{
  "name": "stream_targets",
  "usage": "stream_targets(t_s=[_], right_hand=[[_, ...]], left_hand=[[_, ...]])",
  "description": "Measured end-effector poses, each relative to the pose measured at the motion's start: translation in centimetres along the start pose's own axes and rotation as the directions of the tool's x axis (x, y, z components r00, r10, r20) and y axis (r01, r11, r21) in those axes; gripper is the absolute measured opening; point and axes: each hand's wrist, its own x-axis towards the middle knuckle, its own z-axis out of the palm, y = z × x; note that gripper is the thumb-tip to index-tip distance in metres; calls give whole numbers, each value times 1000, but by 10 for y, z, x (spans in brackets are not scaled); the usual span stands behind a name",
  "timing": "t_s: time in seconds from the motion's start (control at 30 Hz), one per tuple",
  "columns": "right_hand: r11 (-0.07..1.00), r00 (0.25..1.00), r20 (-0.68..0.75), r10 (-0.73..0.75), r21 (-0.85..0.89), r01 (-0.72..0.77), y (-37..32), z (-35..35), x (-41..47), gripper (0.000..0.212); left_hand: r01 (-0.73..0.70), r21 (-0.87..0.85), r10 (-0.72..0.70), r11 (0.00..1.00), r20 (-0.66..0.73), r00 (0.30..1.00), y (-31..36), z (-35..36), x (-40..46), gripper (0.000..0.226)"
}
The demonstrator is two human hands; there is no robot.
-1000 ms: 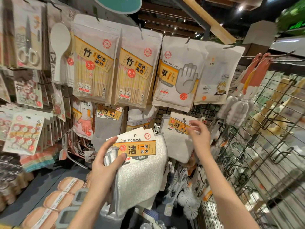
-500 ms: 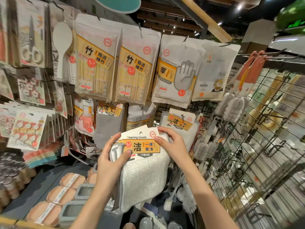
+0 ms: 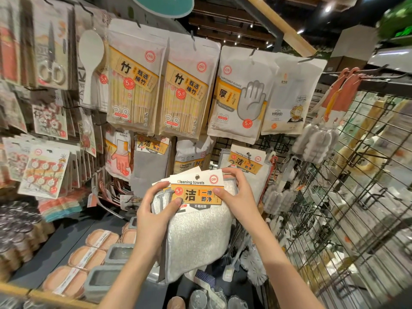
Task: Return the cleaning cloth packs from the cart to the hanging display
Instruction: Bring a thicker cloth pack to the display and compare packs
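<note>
Both hands gripping stack of cleaning towel packs (image 3: 196,221) in front of hanging display.
Left hand (image 3: 156,210) pinching header card's left edge, thumb on orange label.
Right hand (image 3: 236,197) pinching right edge.
Matching pack (image 3: 246,166) hanging on hook just behind, above right hand.
Wire grid panel (image 3: 356,197) standing at right.

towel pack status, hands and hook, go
Left hand and right hand both grip towel pack. Not hung yet. Hung pack sits just behind.
</note>
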Motion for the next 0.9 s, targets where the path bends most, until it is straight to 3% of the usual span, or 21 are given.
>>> stream_targets(t_s=[0.37,0.6,0.9], right_hand=[[999,986,-161,-38,11,40,10,-8,0,44],[999,974,-223,-52,-7,51,17,-23,9,43],[999,928,-372,23,29,-13,33,-57,26,40]], left_hand=[[7,-9,-7,1000,8,1000,4,-2,4,24],[-12,-38,11,999,-8,1000,-2,2,13,41],[-2,-112,-1,994,-32,999,-6,1,21,42]])
